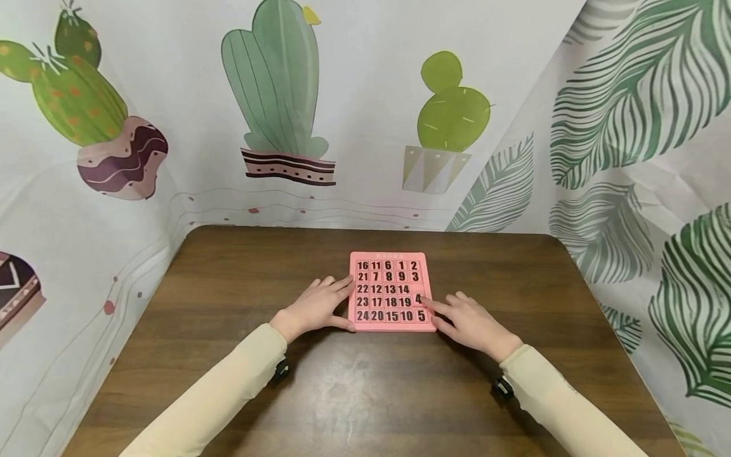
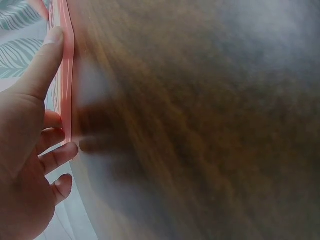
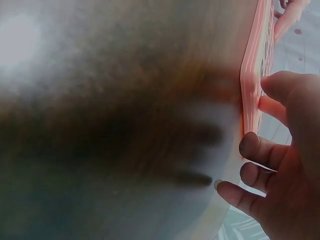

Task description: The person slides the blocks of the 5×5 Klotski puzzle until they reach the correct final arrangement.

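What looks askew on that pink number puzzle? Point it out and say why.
The 4 tile sits slightly higher than the 19 tile beside it, out of line with its row. The right hand touches it, so it is probably mid-slide.

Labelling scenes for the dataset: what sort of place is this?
Likely an indoor tabletop setup: a wood-grain table, a backdrop printed with cacti and leaves behind and beside it, and a pink number puzzle lying on top.

A pink 5-by-5 sliding number puzzle point(image 1: 391, 290) lies flat, face-up on the brown wooden table point(image 1: 354, 393), near the table's far edge. Black-numbered tile 4 point(image 1: 417, 299) sits slightly farther toward that edge than tile 19 point(image 1: 405, 303).
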`<state>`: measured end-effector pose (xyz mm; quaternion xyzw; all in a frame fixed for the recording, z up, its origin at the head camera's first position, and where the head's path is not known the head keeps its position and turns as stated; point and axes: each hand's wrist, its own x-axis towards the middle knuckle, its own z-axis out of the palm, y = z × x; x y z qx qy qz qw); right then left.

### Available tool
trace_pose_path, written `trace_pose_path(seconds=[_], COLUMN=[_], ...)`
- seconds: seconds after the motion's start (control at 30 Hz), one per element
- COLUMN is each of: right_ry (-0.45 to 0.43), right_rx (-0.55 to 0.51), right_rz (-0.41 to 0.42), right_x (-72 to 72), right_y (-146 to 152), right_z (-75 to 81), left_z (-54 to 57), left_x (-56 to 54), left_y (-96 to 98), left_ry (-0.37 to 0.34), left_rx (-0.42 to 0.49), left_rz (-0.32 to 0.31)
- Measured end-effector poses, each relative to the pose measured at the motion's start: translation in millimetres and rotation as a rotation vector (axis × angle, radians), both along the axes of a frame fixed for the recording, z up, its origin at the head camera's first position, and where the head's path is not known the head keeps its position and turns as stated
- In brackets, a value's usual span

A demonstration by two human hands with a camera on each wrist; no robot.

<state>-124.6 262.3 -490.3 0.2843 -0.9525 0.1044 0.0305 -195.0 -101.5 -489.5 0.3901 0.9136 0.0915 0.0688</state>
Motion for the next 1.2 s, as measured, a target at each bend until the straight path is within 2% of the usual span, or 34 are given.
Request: trace_pose_path(seconds=[0.43,0.7,0.93,1.2], right_ry=[-0.054,-0.086,-0.101,-0.020], right_rx=[0.010,0.021,0.004,-0.036], right_rz=[-0.030,-0.051,-0.065,0.040], right_x=[-16.0,-21.1,-13.8,8.9], right_y=[-1.5,-3.1,-2.6,2.0], right_z=[2.3,3.0,4.1,7.6], left_z=[3.6,3.1,2.0,2.6], left_x=[1.1,0.8,0.4,0.2], left_y=[0.8,0.4,1.2,1.1], left_ry=[-0.018,-0.033,-0.023,-0.015], left_rx=[-0.010,-0.013,-0.016,-0.008], left_rz=[0.008,0.012,0.008,0.004])
